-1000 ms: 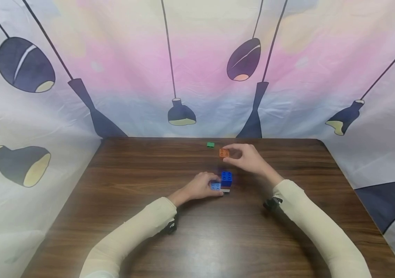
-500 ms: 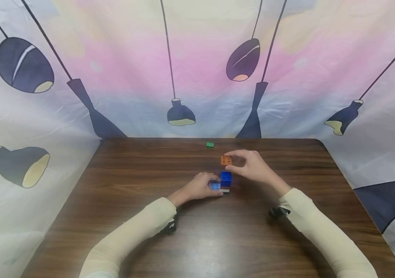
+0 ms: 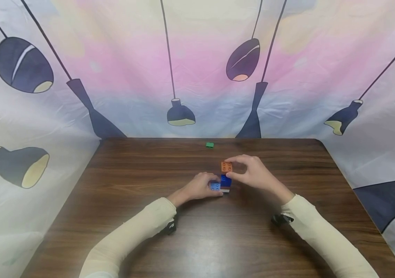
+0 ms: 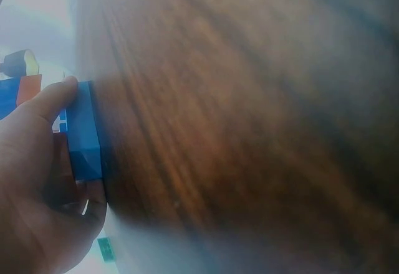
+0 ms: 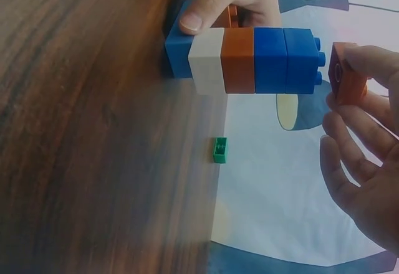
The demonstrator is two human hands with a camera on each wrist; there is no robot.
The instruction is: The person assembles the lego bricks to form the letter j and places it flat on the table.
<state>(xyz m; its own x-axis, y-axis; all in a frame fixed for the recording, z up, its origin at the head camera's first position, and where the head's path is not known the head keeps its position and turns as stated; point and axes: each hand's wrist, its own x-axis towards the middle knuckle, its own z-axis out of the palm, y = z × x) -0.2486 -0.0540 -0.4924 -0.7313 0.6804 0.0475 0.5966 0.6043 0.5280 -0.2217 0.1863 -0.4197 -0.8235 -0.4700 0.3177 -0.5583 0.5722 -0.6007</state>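
My left hand (image 3: 202, 186) holds a light blue brick (image 3: 215, 187) on the table, at the foot of a brick stack. From the right wrist side, that stack shows a white brick (image 5: 207, 62), an orange-brown brick (image 5: 239, 60) and two dark blue bricks (image 5: 285, 61) above the light blue one. An orange bit (image 5: 227, 16) peeks out behind the left thumb. Between thumb and fingers my right hand (image 3: 254, 173) pinches an orange brick (image 5: 349, 78). It hangs just over the studs of the top blue brick, with a narrow gap between them.
A small green brick (image 3: 209, 145) lies near the back edge of the brown wooden table (image 3: 141, 162). Behind the table hangs a cloth backdrop (image 3: 131, 69) printed with lamps.
My right hand has brought the orange brick toward me, from behind the stack to over its top. The left hand keeps its place on the light blue brick.
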